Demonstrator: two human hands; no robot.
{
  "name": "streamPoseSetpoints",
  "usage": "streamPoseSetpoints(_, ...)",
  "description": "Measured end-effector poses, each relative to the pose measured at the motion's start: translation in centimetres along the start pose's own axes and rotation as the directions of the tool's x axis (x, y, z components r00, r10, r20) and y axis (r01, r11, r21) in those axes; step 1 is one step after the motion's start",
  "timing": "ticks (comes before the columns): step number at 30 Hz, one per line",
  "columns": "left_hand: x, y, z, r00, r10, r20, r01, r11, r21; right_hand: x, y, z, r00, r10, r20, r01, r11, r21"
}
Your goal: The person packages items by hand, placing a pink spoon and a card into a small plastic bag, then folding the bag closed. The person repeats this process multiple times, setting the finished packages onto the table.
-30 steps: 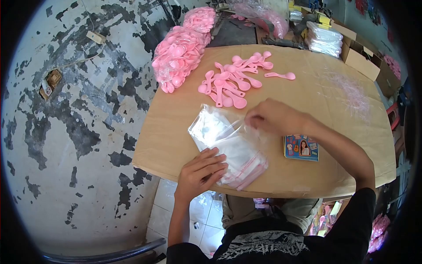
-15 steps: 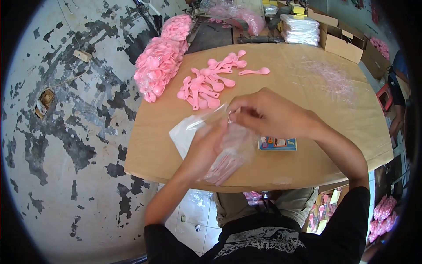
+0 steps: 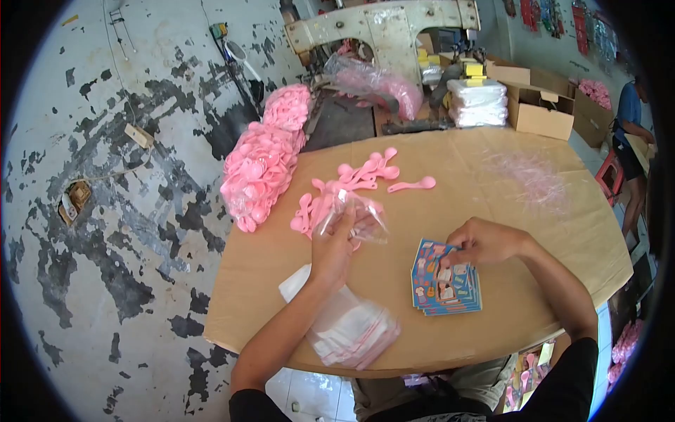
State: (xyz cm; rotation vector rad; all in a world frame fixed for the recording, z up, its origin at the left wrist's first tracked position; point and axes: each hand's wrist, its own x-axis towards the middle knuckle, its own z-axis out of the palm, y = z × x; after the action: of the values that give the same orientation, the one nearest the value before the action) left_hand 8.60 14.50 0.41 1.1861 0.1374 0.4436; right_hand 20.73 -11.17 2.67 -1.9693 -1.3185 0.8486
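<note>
A clear plastic bag (image 3: pixel 369 226) is pinched in my left hand (image 3: pixel 332 250), held over the near edge of the pink plastic spoons (image 3: pixel 316 204). My right hand (image 3: pixel 489 241) is at the top of a stack of blue printed cards (image 3: pixel 446 299), thumb and fingers closed on the uppermost card (image 3: pixel 434 254). A pile of clear plastic bags (image 3: pixel 351 327) lies under my left forearm near the table's front edge. One pink spoon (image 3: pixel 413 184) rests apart, to the right of the other spoons.
Bulging bags of pink spoons (image 3: pixel 256 172) stand at the table's left edge. Thin plastic strips (image 3: pixel 531 179) lie at the right. Behind are a machine (image 3: pixel 383 35), stacked clear packs (image 3: pixel 478 102) and an open cardboard box (image 3: pixel 541 109). Another person (image 3: pixel 629 133) is at far right.
My left hand has lifted a clear bag away from the pile toward the spoons. The right hand has let go of the bag and moved to the cards. The view has tilted up.
</note>
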Motion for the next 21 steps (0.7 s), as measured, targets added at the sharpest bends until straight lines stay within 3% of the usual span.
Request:
streamPoseSetpoints(1,0.0,0.3,0.0,1.0,-0.01,-0.028,0.009,0.999,-0.04,0.1,0.0,0.1,1.0,0.005,-0.007,-0.004,0.998,0.07)
streamPoseSetpoints(4,-0.4,1.1,0.1,0.996,-0.085,0.033,0.091,0.962,-0.256,0.2,0.5,0.4,0.993,-0.102,-0.051,0.104,0.993,0.052)
streamPoseSetpoints(7,-0.2,-0.1,-0.2,0.996,-0.01,0.092,0.014,0.999,-0.044,0.6,0.6,0.9,0.962,-0.049,-0.27,0.068,0.996,0.061)
streamPoseSetpoints(10,-0.3,-0.1,-0.3,0.998,0.018,0.061,-0.016,0.999,-0.03,2.0,-0.4,1.7,0.901,0.084,-0.426,-0.006,0.983,0.181)
streamPoseSetpoints(13,-0.6,0.5,-0.1,0.998,0.07,0.001,-0.069,0.997,-0.027,2.8,-0.7,2.0,0.932,0.082,-0.353,0.022,0.96,0.279)
streamPoseSetpoints(16,-1.0,1.0,0.5,0.999,0.005,-0.041,-0.009,0.993,-0.117,3.3,-2.1,2.9,0.94,0.003,-0.342,0.131,0.921,0.367)
streamPoseSetpoints(21,-1.1,1.5,0.3,0.996,0.019,0.09,-0.004,0.986,-0.167,5.9,-4.7,3.8,0.879,-0.146,-0.453,0.27,0.937,0.22)
